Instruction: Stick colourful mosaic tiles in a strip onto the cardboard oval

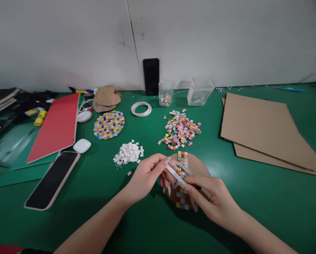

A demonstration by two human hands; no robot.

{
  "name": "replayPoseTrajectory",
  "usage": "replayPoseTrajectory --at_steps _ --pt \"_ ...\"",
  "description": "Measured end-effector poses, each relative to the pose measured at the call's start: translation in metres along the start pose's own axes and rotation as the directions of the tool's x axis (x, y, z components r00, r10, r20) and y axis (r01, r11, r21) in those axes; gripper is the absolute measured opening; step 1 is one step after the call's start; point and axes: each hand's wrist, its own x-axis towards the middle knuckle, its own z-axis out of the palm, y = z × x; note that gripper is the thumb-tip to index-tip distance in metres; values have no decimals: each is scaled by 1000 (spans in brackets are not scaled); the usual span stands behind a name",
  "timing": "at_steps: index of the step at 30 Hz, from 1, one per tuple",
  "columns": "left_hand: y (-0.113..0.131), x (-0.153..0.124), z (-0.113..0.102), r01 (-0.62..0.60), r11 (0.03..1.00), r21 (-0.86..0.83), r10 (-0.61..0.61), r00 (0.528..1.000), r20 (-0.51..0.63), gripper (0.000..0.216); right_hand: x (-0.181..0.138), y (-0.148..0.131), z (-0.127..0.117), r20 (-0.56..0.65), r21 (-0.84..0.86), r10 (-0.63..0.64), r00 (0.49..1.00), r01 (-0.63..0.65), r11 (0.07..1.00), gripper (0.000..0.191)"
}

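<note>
Between both hands [147,174] [213,199], seemingly pinched, a white strip [177,172].

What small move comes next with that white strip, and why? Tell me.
Probably press the thin white strip down beside the column of coloured mosaic tiles on the round brown cardboard disc. The left hand and right hand pinch it just above the disc, whose surface is mostly bare.

A phone [52,180] lies beside a red board [57,127], cardboard sheets [263,130] opposite.
</note>
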Motion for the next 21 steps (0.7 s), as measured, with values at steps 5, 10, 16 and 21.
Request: replayPoseTrajectory --at_steps 5,10,16,21 --pt "3 -1 0 -5 1000 7 5 1000 19 26 -1 1 -1 -10 -8 4 1000 -4 1000 25" --pt "3 -2 -2 38 998 46 -39 999 22 19 -1 0 -3 6 14 21 1000 -21 1000 23" --pt "5 -7 0 -8 1000 5 8 1000 -1 26 -2 -5 0 63 201 27 998 -39 979 21" --pt "0 -5 6 -65 996 -59 58 993 -106 28 -5 -6 10 40 184 1 999 -9 983 25"
